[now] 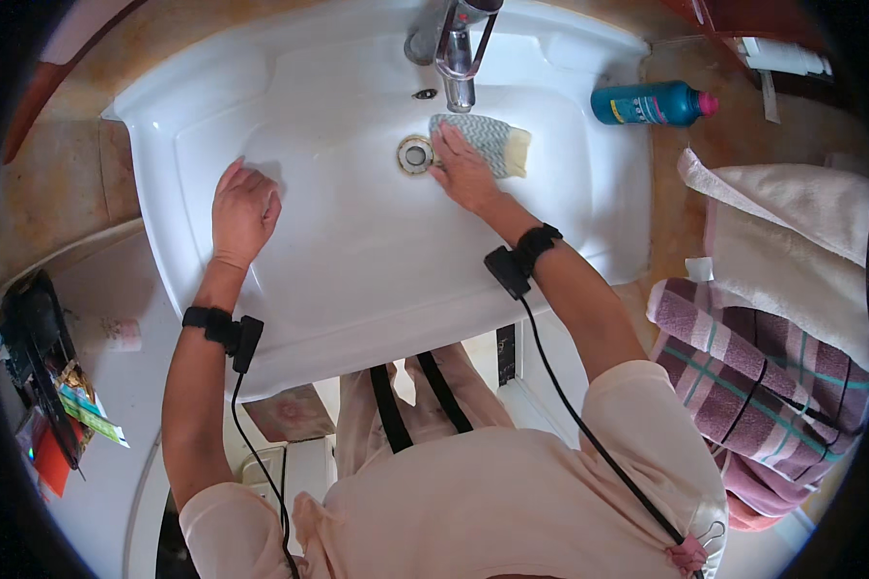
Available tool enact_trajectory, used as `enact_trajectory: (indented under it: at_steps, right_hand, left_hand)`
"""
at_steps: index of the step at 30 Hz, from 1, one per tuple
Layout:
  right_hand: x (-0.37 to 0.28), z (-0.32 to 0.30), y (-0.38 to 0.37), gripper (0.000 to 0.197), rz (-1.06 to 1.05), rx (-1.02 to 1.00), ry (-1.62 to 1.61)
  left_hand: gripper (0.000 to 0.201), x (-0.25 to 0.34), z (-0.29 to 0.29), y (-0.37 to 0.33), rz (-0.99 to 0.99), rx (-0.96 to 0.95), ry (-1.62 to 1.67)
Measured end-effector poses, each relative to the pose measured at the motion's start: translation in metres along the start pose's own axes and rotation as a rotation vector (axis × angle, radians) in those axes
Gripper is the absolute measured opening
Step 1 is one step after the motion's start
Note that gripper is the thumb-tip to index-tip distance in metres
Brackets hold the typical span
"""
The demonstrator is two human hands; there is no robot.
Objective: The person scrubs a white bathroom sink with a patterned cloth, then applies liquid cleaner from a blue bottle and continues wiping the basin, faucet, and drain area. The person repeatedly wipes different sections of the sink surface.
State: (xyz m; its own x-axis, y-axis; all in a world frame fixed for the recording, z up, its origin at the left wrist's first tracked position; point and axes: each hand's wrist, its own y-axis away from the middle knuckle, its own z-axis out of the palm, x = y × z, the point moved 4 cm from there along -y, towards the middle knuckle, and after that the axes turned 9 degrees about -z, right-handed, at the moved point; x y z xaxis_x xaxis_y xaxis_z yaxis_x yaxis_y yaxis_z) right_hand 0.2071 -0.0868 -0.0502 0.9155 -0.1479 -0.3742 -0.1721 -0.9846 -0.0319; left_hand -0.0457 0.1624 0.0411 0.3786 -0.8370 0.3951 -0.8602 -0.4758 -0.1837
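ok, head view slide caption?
Right hand on a grey-patterned cloth beside the drain of a white sink; left hand toward its left side.

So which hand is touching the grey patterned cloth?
The right hand, resting on the grey patterned cloth beside the drain; the left hand is well off to the left, apart from it.

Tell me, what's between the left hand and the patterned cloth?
From the left hand, the head view shows bare white sink, then the round drain, then the right hand on the patterned cloth.
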Motion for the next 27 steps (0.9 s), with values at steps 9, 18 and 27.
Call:
enact_trajectory:
  at_steps: [9,18,27]
  right_hand:
    - [0.030,-0.040,0.058,0.057,0.228,-0.219,0.081]
    - [0.018,-0.011,0.010,0.062,0.014,-0.220,0.064]
    - [0.064,-0.025,0.042,0.082,0.417,0.194,0.266]
  left_hand:
    - [0.003,-0.004,0.001,0.001,0.004,0.038,0.023]
    - [0.004,-0.002,-0.002,-0.002,-0.031,-0.008,-0.006]
    - [0.005,0.000,-0.003,-0.003,-0.027,0.026,0.025]
